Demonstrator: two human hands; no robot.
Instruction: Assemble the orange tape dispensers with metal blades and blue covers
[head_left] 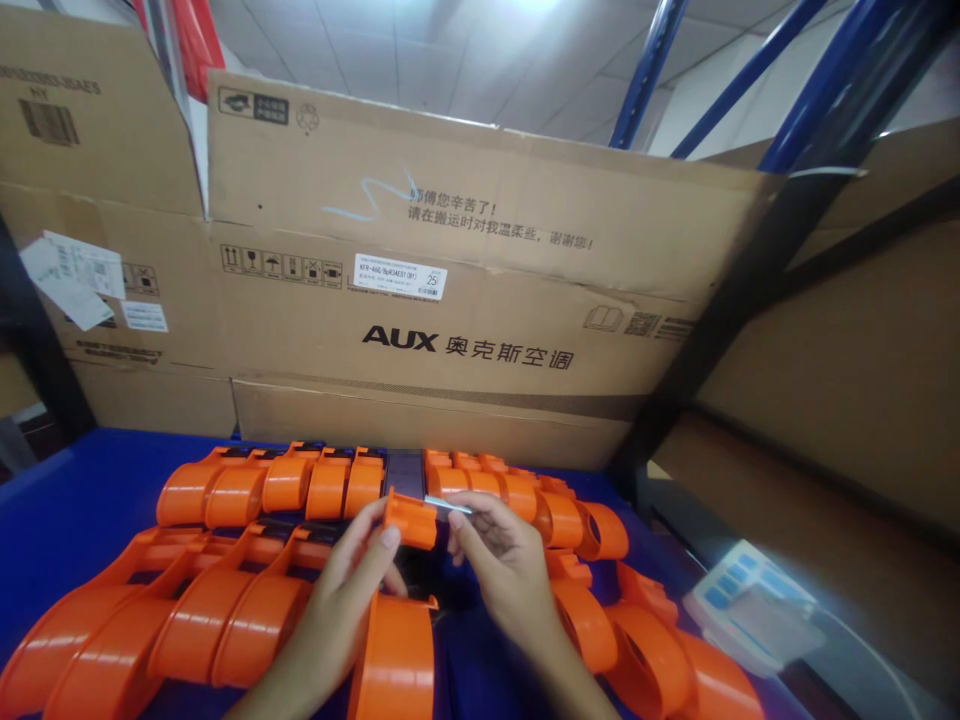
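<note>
My left hand (356, 575) is closed around the head of an orange plastic tape dispenser (397, 655), whose wide ring hangs below the fingers. Between the thumb and fingers of my right hand (499, 560) is a thin metal blade (448, 505) with a toothed edge. The blade's left end meets or overlaps the right side of the dispenser's head; whether it sits inside cannot be made out. Several like orange dispensers (199, 625) lie in rows on the blue surface to the left, and more dispensers (649, 650) lie to the right.
Behind the blue table surface (45, 490) stands a large cardboard box wall (300, 340). A black rack post (667, 390) rises at the right. Beside it sits a white device with blue keys (750, 600) and a cable. A dark grey block (405, 480) lies between the back rows.
</note>
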